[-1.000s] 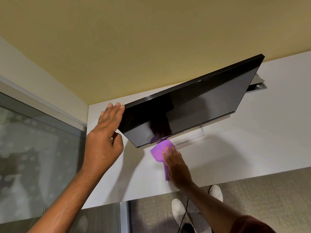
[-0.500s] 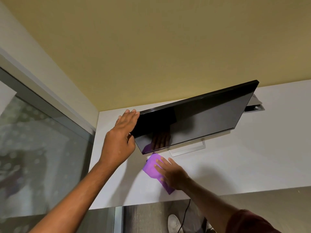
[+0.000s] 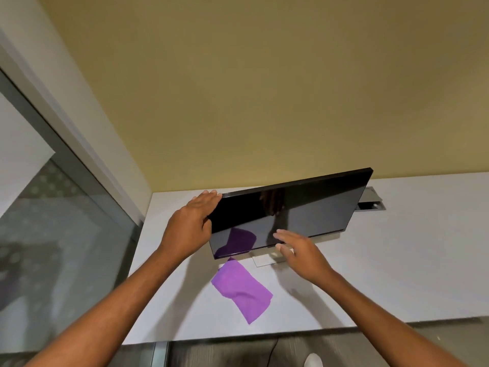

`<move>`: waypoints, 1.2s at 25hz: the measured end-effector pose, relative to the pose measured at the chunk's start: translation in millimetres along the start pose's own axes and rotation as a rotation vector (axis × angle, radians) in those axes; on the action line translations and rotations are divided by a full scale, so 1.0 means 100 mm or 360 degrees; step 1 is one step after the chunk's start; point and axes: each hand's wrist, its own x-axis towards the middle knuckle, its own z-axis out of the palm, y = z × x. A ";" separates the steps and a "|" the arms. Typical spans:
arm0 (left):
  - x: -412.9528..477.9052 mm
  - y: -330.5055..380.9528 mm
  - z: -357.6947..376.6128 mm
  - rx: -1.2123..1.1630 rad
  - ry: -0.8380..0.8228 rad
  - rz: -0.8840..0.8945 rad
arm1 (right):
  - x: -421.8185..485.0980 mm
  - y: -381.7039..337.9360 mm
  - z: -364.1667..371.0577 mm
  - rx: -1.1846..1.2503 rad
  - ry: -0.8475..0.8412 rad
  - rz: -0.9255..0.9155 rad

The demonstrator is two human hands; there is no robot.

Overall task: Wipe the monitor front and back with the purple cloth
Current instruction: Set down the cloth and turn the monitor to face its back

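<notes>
A black flat monitor (image 3: pixel 304 210) stands on a white desk (image 3: pixel 383 274), its dark screen facing me and reflecting the cloth. My left hand (image 3: pixel 190 226) grips the monitor's upper left corner, fingers over the top edge and thumb on the front. The purple cloth (image 3: pixel 242 288) lies flat on the desk just below the screen's lower left corner, with no hand on it. My right hand (image 3: pixel 301 251) hovers open, fingers spread, in front of the screen's lower edge and the pale stand base (image 3: pixel 264 260).
A tan wall (image 3: pixel 264 88) rises behind the desk. A glass partition (image 3: pixel 53 234) with a grey frame runs along the left. A grey cable box (image 3: pixel 370 201) sits behind the monitor's right end. A dark cable (image 3: pixel 270 352) and a white shoe (image 3: pixel 313 361) show below the desk's front edge.
My right hand has let go of the purple cloth, which now lies on the desk, and has risen toward the screen's lower edge. My left hand stays on the corner.
</notes>
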 end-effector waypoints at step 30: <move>0.20 -0.07 -0.45 -0.0178 0.0102 -0.0303 | 0.79 0.42 -1.86 -0.0668 0.0738 0.0260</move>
